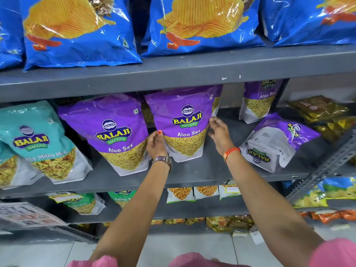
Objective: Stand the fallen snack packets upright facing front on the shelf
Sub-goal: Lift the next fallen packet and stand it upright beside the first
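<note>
1. A grey metal shelf (192,174) in a shop aisle is running across the view, with another grey board above it and lower tiers of small packets beneath, over a pale tiled floor.
2. On the board above, big blue chip bags (81,31) are standing in a row, facing front.
3. At the left end of the middle shelf, a teal mix packet (38,139) is leaning back, its front showing.
4. Just beside it, a purple Aloo Sev packet (115,132) is standing tilted, its label facing front.
5. The left hand (157,144), with a watch on its wrist, is pressing its thumb and fingers against the lower left edge of the centre purple packet (185,124).
6. That centre purple packet is standing upright on the shelf between both hands, label facing front, its base on the board.
7. The right hand (219,133), with an orange band on the wrist, is spread fairly wide, its fingertips touching the packet's right edge; whether it is gripping or only steadying, I cannot tell.
8. Further back, right of the hands, another purple packet (258,101) is standing against the rear.
9. Near the right end, a fallen purple packet (275,139) is lying tipped over, its white back and upside-down logo showing.
10. At the far right, brown-gold packets (323,112) are lying in a loose heap.
</note>
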`<state>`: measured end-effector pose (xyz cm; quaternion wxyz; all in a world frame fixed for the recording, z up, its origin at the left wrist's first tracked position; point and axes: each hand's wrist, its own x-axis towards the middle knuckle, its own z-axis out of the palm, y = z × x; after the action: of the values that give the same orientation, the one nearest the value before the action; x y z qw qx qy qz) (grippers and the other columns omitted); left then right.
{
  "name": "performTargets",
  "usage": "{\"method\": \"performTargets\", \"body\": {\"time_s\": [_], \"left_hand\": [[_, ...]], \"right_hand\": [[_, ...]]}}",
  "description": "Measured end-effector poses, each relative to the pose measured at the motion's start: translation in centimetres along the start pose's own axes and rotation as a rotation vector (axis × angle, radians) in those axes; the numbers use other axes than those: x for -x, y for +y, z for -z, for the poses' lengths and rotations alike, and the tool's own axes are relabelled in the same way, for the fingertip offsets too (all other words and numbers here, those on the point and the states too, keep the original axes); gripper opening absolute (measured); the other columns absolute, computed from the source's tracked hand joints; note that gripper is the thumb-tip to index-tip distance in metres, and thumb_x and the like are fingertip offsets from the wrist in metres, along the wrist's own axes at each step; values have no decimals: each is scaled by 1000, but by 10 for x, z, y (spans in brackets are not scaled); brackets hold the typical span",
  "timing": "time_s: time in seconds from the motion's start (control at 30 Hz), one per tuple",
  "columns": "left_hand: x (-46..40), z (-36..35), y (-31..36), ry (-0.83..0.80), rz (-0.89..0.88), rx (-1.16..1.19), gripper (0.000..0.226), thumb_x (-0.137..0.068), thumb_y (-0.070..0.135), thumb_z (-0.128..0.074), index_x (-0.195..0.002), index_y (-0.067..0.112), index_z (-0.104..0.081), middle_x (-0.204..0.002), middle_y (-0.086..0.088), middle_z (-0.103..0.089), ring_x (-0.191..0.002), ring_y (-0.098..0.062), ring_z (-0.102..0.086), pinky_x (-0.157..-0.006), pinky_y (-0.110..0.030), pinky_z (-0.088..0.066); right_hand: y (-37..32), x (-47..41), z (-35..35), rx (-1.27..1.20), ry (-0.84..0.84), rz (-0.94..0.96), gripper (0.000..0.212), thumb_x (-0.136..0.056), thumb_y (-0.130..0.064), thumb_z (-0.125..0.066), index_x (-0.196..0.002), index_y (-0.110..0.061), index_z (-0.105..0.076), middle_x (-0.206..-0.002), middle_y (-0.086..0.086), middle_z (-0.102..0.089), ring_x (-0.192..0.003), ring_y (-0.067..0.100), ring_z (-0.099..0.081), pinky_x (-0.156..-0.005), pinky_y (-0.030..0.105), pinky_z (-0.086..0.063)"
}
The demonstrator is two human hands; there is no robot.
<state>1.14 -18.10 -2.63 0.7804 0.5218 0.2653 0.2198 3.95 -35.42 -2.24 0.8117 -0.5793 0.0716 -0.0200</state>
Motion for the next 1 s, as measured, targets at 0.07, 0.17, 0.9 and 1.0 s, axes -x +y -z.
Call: {"method": "performTargets", "body": {"time_s": [0.07,0.17,0.9,1.0], "left_hand": [[-1,2,-2,-87,84,-16,30,-85,8,-54,-115,1,-54,-99,-6,-58,-84,-13,-54,-83,-27,-46],[1,11,-10,-276,235,-93,45,-86,34,-51,-124,12,-46,-126,-9,-55,-118,-25,-48,-108,-45,-34],[102,25,-25,216,-249,-424,27,-68,-8,-57,-94,-7,-51,-105,-30,-50,-100,-36,-47,-88,-34,-31],[141,-11,-39,-54,-381,-391,19,-67,-8,-51,-85,-1,-53,-92,-15,-46,-89,-28,-44,-77,-30,-33]], "right_hand": [[-1,3,-1,-28,-52,-40,18,-97,-17,-39,-85,-24,-50,-92,-6,-59,-84,7,-55,-79,24,-47],[-3,14,-3,33,-115,-56,12,-97,-26,-39,-90,-27,-48,-99,-8,-60,-90,5,-57,-79,19,-44],[10,63,32,97,327,365,32,-83,-2,-47,-97,-30,-54,-106,-3,-55,-85,-4,-55,-80,24,-47],[-18,61,63,151,545,467,34,-80,6,-41,-94,-20,-58,-98,9,-53,-73,-6,-53,-69,9,-42]]}}
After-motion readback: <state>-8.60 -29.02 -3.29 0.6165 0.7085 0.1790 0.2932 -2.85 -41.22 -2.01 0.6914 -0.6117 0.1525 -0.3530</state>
